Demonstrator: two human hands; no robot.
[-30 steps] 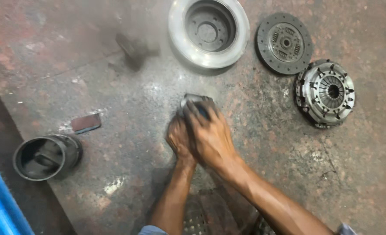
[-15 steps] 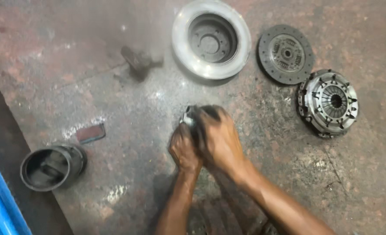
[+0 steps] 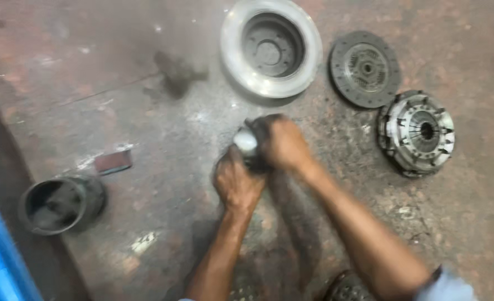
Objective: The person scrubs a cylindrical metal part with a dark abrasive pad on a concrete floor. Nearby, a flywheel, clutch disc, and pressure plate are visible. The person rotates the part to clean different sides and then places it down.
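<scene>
small metal part (image 3: 246, 140), on the stained concrete floor (image 3: 119, 72) just below the brake disc (image 3: 271, 47), now shows a bright face earlier hidden, left hand (image 3: 236, 181) and right hand (image 3: 280, 142) clasped around it, indicating it has been turned

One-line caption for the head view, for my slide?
Both hands, left hand and right hand, grip a small metal part on the floor near a brake disc.

We see our left hand (image 3: 237, 183) and right hand (image 3: 283, 144) bare, with no gloves, rings or watch, and both forearms uncovered from wrist to elbow. A pale blue sleeve (image 3: 446, 287) ends at our right elbow, its edge dark. Motion blur softens the fingers, so finer marks cannot be made out.
</scene>
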